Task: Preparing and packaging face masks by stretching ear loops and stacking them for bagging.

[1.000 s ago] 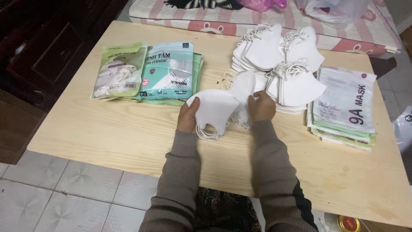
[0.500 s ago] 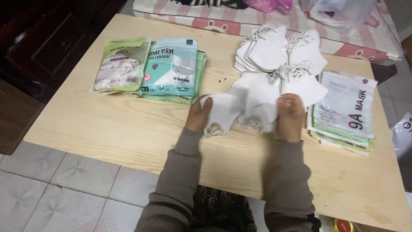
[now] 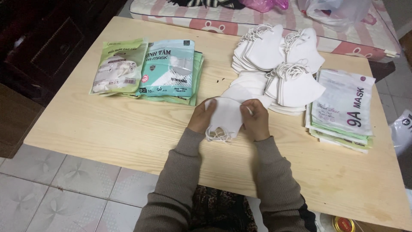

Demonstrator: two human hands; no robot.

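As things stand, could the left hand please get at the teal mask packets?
Probably yes: the left hand lies near the teal mask packets, with only bare table between, though it holds white masks.

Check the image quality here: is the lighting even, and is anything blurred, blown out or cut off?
Head view: soft, fairly even light on the wooden table; the white masks run bright and lose some fold detail; the left hand and right hand are sharp, without motion blur; the upper left corner falls into dark shadow; the table's near right corner is cropped.
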